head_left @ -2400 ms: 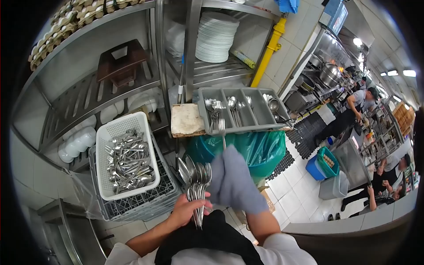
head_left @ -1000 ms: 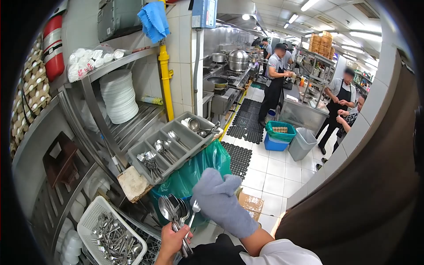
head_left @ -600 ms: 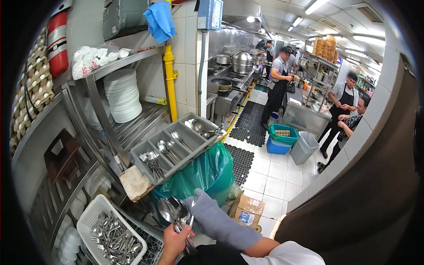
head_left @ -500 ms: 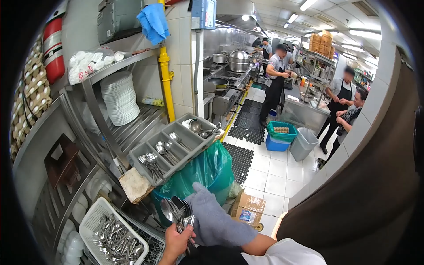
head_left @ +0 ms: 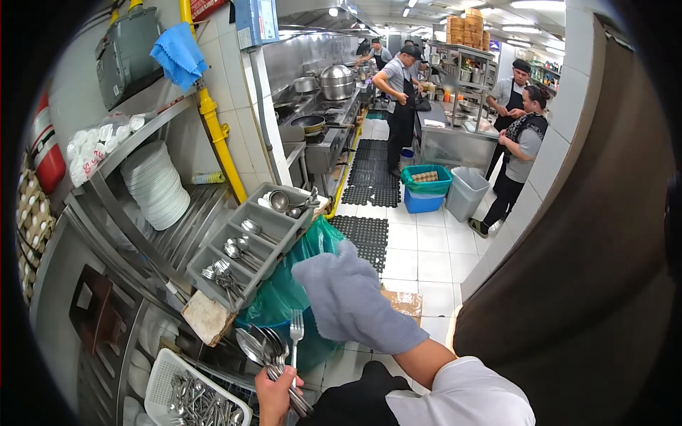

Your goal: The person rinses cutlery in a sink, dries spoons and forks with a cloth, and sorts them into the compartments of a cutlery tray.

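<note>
My left hand (head_left: 275,394) is closed around a bundle of spoons (head_left: 251,348) and other cutlery, low in the view. One fork (head_left: 296,329) sticks up apart from the bundle, tines upward. A grey cloth (head_left: 352,298) covers my right hand completely, so its fingers are hidden; only the bare right forearm (head_left: 425,361) shows below it. The cloth is to the right of the fork, with a small gap. Below left, a white basket (head_left: 154,383) holds many loose utensils. Ahead stands a grey divided tray (head_left: 278,253) with forks, spoons and a ladle (head_left: 278,201).
A green bag (head_left: 284,284) lines a bin beneath the tray. White plates (head_left: 155,186) are stacked on the left shelf, near a yellow pipe (head_left: 220,131). A cardboard box (head_left: 403,302) lies on the floor. Several people stand farther back in the kitchen.
The cloth-covered right hand has moved up and away from the cutlery. One fork now stands separate from the bundle in my left hand. The camera view has turned to the right.
</note>
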The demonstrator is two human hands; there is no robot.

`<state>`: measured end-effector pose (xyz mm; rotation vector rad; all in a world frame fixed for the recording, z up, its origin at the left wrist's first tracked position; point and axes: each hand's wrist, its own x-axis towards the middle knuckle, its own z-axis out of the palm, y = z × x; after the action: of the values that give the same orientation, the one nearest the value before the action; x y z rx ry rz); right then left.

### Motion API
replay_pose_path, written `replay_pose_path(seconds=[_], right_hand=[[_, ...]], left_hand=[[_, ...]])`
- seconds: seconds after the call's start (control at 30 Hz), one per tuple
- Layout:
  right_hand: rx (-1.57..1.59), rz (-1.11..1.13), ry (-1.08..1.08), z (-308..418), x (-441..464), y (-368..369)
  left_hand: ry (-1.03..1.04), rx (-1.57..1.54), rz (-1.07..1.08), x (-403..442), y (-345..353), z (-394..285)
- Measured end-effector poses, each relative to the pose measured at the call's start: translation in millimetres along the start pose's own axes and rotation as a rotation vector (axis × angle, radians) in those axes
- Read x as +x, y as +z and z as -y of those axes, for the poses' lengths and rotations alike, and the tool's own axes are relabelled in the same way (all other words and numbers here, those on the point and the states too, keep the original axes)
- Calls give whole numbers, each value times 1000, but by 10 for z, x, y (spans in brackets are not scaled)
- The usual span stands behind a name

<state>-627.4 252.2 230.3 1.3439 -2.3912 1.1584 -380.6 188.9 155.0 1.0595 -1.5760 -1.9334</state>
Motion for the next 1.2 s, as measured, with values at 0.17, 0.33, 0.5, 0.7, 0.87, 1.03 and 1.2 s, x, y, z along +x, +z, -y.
replay_pose_path(seconds=[0.17,0.33,0.5,0.7,0.87,1.03,1.2], right_hand=[[63,322,19,-106,-481,476],[14,456,-143,42,-650,469],[-240,661,-220,334,-287,238],[-272,592,-18,149,-147,500],[-360,57,-42,304,-224,565],[-646,588,-250,568,-404,517],[-174,519,-288,689,-495,329]], left_hand=[[32,-51,-32,98,49,35],[46,-12,95,130,183,113],[-39,-76,83,74,328,64],[30,-63,135,9,315,76],[132,-98,33,-53,302,187],[230,-107,-169,-38,280,217],[259,-125,-317,-11,201,130]])
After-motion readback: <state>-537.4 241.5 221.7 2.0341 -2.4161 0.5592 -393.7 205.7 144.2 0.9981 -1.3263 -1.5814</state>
